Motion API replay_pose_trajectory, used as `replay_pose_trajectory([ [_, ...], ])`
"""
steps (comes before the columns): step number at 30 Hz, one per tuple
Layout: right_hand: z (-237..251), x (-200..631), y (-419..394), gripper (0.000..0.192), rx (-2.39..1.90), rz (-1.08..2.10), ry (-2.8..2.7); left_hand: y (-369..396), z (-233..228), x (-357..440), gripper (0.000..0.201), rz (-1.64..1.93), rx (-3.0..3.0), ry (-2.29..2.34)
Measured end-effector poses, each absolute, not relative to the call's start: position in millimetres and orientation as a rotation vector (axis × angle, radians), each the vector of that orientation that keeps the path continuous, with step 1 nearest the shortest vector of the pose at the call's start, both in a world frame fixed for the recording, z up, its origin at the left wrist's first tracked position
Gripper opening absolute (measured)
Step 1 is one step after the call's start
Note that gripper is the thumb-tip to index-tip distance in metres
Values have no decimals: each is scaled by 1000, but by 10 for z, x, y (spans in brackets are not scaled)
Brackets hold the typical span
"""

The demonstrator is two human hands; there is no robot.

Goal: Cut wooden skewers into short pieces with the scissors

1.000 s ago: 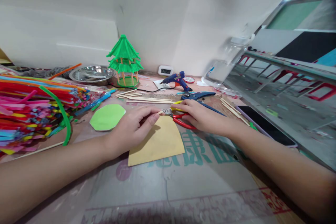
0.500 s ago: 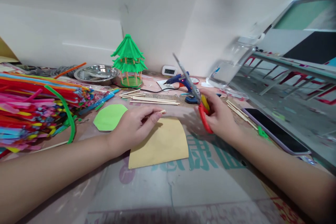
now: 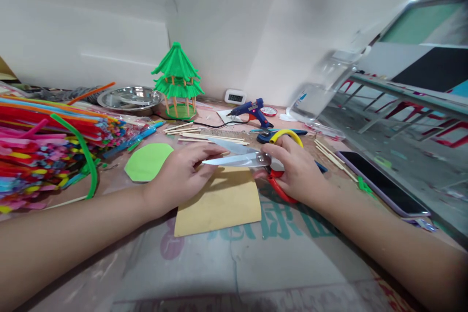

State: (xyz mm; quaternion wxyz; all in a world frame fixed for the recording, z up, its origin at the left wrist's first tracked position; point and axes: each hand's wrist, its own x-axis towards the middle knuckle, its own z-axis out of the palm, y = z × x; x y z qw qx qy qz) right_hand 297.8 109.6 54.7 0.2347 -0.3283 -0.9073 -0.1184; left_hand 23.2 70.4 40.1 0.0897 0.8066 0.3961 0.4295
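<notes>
A person's two bare forearms reach in from the bottom edge over a cluttered worktop [image 3: 234, 263] covered in clear plastic sheeting.

The right hand [image 3: 296, 168] grips a pair of scissors [image 3: 252, 158] with red and yellow handles, fingers through the loops. The blades are parted and point left, towards the other hand. The left hand [image 3: 181, 175] rests on the worktop, fingers curled, pinching a thin wooden stick [image 3: 224, 154] whose end pokes out by the fingertips, between the open blades. Most of the stick is hidden by the hand.

Under both hands lies a tan card [image 3: 219, 202] with a rounded top edge, flat on the worktop. Just left of it lies a green octagon [image 3: 148, 162] of card.

Behind the scissors, a row of loose sticks [image 3: 204, 135] lies side by side. Further back, near the wall, stands a small green pagoda model [image 3: 177, 80], upright on stick pillars. A metal dish [image 3: 129, 98] sits to its left. A blue glue gun [image 3: 252, 109] rests to its right, with a small digital clock [image 3: 235, 97] against the wall between them.

At far left is a large heap of bright pipe cleaners [image 3: 44, 141]. At right, a dark phone [image 3: 382, 183] lies flat near the worktop edge.
</notes>
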Motion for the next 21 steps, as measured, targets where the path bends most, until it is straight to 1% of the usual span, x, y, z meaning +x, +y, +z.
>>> replay_pose_trajectory([
  [8, 542, 2971, 1096, 35, -916, -374, -2497, 694, 417, 250, 19, 1351, 2426, 1119],
  [11, 538, 2969, 1089, 37, -890, -393, -2489, 696, 420, 256, 18, 1403, 2447, 1116],
  [21, 520, 2955, 1103, 35, -818, -510, -2460, 695, 419, 247, 18, 1377, 2497, 1140],
])
